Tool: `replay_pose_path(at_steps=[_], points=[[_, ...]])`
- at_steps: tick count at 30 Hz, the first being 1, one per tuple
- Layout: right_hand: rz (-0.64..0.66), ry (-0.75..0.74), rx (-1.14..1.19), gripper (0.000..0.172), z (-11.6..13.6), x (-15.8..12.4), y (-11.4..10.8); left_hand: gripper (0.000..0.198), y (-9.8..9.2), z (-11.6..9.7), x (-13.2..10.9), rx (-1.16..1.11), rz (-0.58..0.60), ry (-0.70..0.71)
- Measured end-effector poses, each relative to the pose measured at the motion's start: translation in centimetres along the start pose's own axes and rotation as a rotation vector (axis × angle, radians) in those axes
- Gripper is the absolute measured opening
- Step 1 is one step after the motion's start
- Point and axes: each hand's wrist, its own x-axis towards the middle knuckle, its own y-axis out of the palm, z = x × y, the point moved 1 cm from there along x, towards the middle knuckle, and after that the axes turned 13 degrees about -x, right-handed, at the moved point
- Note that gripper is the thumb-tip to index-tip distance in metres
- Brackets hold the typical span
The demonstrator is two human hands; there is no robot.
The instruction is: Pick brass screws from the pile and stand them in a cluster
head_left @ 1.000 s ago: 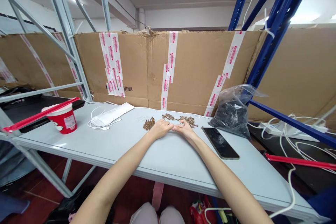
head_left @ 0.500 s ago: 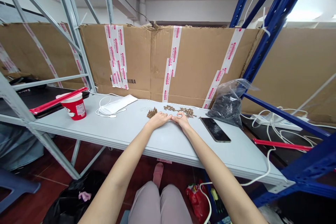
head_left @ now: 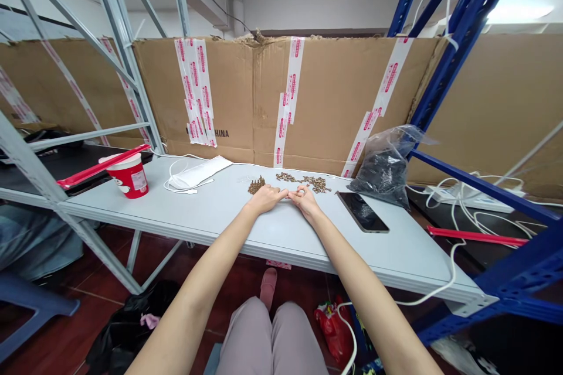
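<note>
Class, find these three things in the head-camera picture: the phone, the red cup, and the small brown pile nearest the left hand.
Phone [head_left: 362, 212], head view, point on its dark glass screen.
Red cup [head_left: 130, 179], head view, point on its red side wall.
Small brown pile [head_left: 257, 186], head view, point on the middle of the pile.

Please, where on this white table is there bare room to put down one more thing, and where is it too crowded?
Bare tabletop lies in front of the white packet, left of the left hand. More lies right of the phone, near the front edge. It is crowded behind the right hand, around the small brown pieces.
</note>
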Motion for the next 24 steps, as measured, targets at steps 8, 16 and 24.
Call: replay_pose_path(at_steps=[8, 16, 24], points=[[-0.006, -0.004, 0.018, 0.061, 0.01, 0.34, -0.15, 0.024, 0.22, -0.13, 0.11, -0.010, -0.063, -0.052], [0.013, 0.007, 0.019, 0.060, 0.69, -0.08, 0.01, 0.019, -0.27, -0.38, -0.01, -0.014, -0.058, -0.016], [0.061, 0.001, 0.020, 0.059, 0.71, -0.03, 0.06, 0.033, -0.40, -0.39, 0.11, -0.042, -0.097, -0.097]])
